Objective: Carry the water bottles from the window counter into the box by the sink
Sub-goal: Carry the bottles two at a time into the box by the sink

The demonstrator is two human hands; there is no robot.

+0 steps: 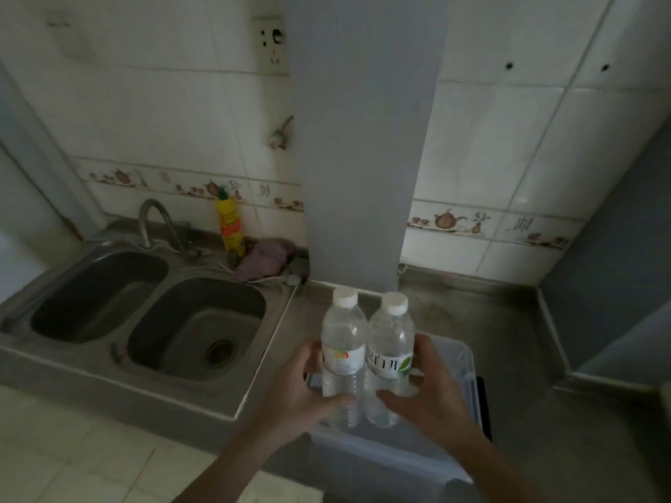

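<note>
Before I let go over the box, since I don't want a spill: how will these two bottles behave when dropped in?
Both bottles look full and capped, so probably heavy for their size and unlikely to leak. Tall and narrow, they may tip against the box wall. Round bodies would likely roll if laid flat.

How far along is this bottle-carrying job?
Mid-delivery. The left hand and right hand each hold an upright water bottle, left bottle and right bottle, over the clear box right of the sink. Neither is released. I can't see the box's contents or the window counter.
</note>
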